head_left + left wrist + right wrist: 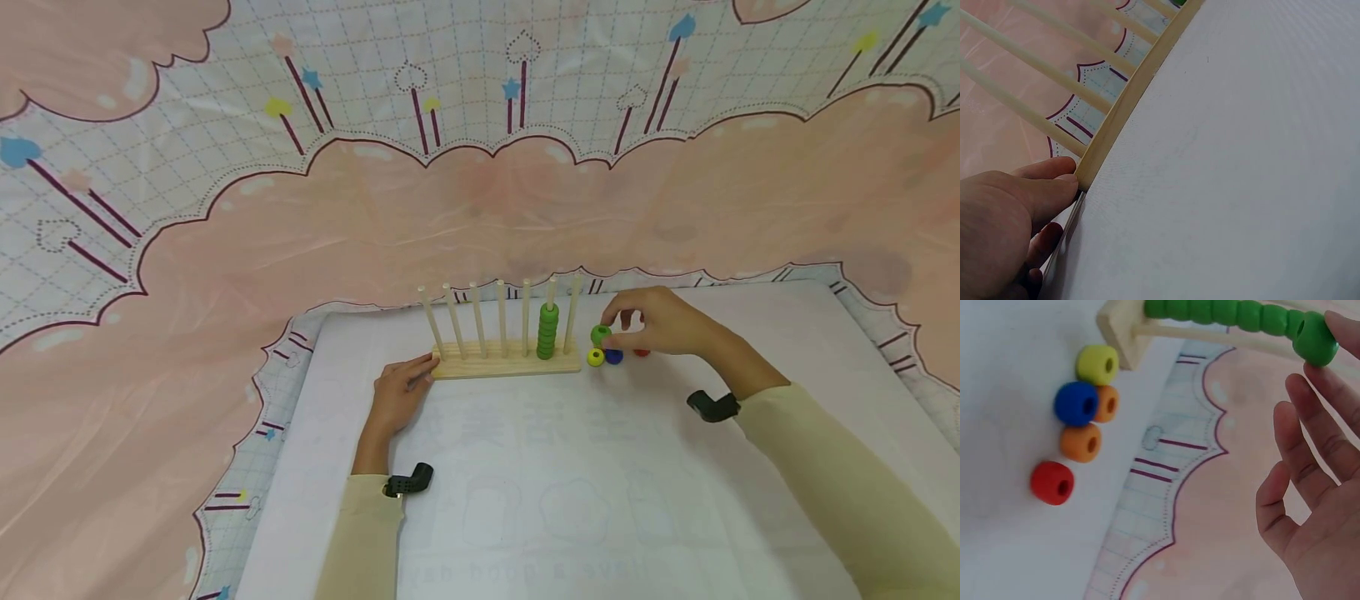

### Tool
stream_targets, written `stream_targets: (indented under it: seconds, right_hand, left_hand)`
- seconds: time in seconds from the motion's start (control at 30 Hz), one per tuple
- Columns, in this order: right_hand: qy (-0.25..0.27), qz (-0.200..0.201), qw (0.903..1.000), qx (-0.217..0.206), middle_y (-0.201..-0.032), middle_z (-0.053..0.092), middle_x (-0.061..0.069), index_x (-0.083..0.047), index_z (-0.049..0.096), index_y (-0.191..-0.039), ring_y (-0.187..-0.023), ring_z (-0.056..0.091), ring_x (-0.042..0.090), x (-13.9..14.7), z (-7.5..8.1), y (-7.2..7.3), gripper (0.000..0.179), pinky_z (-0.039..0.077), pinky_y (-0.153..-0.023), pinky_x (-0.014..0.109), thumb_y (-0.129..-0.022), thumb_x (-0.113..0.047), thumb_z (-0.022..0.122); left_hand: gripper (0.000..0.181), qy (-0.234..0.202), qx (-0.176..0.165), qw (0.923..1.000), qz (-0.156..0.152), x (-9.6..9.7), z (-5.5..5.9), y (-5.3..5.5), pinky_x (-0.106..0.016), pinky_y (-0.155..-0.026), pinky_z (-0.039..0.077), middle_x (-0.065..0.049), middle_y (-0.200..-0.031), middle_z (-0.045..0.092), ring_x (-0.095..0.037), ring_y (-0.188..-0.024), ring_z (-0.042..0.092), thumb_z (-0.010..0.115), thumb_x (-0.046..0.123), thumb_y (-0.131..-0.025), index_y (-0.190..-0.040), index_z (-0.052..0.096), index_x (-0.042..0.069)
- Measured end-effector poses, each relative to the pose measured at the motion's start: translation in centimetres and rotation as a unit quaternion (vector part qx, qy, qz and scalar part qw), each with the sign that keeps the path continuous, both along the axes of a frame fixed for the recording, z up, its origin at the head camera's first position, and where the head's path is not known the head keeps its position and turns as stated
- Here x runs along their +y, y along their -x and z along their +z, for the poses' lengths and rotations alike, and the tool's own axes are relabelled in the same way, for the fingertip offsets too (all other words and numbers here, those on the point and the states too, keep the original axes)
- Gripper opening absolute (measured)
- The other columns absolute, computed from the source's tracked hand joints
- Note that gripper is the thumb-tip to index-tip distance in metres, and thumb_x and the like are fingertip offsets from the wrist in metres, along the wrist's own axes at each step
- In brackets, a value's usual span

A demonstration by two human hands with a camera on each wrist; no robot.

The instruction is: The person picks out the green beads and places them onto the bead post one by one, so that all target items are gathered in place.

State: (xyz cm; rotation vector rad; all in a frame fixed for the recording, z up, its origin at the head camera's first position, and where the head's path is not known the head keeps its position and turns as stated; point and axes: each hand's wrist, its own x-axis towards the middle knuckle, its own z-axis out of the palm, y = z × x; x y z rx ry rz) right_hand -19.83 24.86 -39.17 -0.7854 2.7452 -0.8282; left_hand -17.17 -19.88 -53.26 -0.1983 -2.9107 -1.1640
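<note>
A wooden peg stand (506,365) holds a row of upright pegs. On its second peg from the right sits a stack of several green beads (547,332). My left hand (400,392) grips the stand's left end, thumb (1054,194) at the base's corner. Between thumb and fingertips, my right hand (663,323) pinches a loose green bead (1315,340), just right of the stand in the head view. In the right wrist view that bead overlaps the end of the green row, while the other fingers (1310,431) are spread apart.
Right of the stand lie a yellow bead (1099,364), a blue bead (1075,404), two orange beads (1082,444) and a red bead (1052,482), partly hidden by my hand from the head camera. A patterned cloth (480,208) hangs behind the white table (525,483).
</note>
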Motion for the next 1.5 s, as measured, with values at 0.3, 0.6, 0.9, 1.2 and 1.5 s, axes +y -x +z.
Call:
stream_targets:
  seconds: [0.3, 0.6, 0.9, 1.2, 1.5]
  right_hand:
    - [0.006, 0.001, 0.9991, 0.042, -0.101, 0.072, -0.004, -0.018, 0.074, -0.106, -0.093, 0.06, 0.016, -0.8, 2.5, 0.8, 0.025, 0.051, -0.083, 0.041, -0.087, -0.033, 0.082]
    - [0.025, 0.001, 0.9966, 0.078, -0.1, 0.072, -0.003, -0.016, 0.075, -0.105, -0.091, 0.06, 0.017, -2.3, 5.6, 1.4, 0.025, 0.051, -0.085, 0.043, -0.085, -0.027, 0.083]
    - [0.019, 0.017, 0.994, 0.107, -0.096, 0.07, -0.002, -0.016, 0.075, -0.105, -0.09, 0.06, 0.016, -4.2, 7.3, 2.3, 0.027, 0.051, -0.083, 0.039, -0.085, -0.032, 0.083]
    - [0.018, 0.017, 0.9924, 0.12, -0.099, 0.07, 0.002, -0.014, 0.075, -0.107, -0.091, 0.058, 0.018, -5.3, 7.4, 3.2, 0.028, 0.051, -0.081, 0.04, -0.086, -0.032, 0.082]
    - [0.018, 0.019, 0.9949, 0.098, -0.1, 0.068, 0.001, -0.015, 0.075, -0.107, -0.095, 0.059, 0.021, -6.1, 7.1, 3.9, 0.028, 0.053, -0.085, 0.043, -0.086, -0.033, 0.082]
  left_hand:
    - [0.036, 0.001, -0.003, 1.0, 0.003, 0.0, -0.1, 0.1, -0.062, -0.116, 0.02, 0.001, -0.15, 0.058, -0.029, -0.134, 0.048, 0.062, 0.022, -0.102, -0.138, 0.066, 0.02]
    - [0.034, -0.002, -0.004, 1.0, 0.004, 0.0, 0.2, -0.1, -0.062, -0.117, 0.019, 0.002, -0.149, 0.059, -0.029, -0.133, 0.048, 0.062, 0.022, -0.103, -0.137, 0.067, 0.02]
    - [0.034, -0.008, -0.002, 1.0, 0.003, 0.0, 0.1, -0.1, -0.062, -0.116, 0.019, 0.001, -0.149, 0.059, -0.029, -0.133, 0.047, 0.062, 0.021, -0.102, -0.136, 0.067, 0.019]
    - [0.034, -0.012, -0.004, 0.9999, 0.001, -0.1, 0.1, -0.2, -0.062, -0.115, 0.019, 0.002, -0.15, 0.058, -0.029, -0.134, 0.046, 0.062, 0.021, -0.103, -0.137, 0.067, 0.02]
    - [0.034, -0.007, -0.006, 0.9999, 0.005, 0.0, 0.1, -0.2, -0.061, -0.115, 0.02, 0.002, -0.15, 0.058, -0.029, -0.134, 0.047, 0.062, 0.022, -0.103, -0.137, 0.067, 0.021]
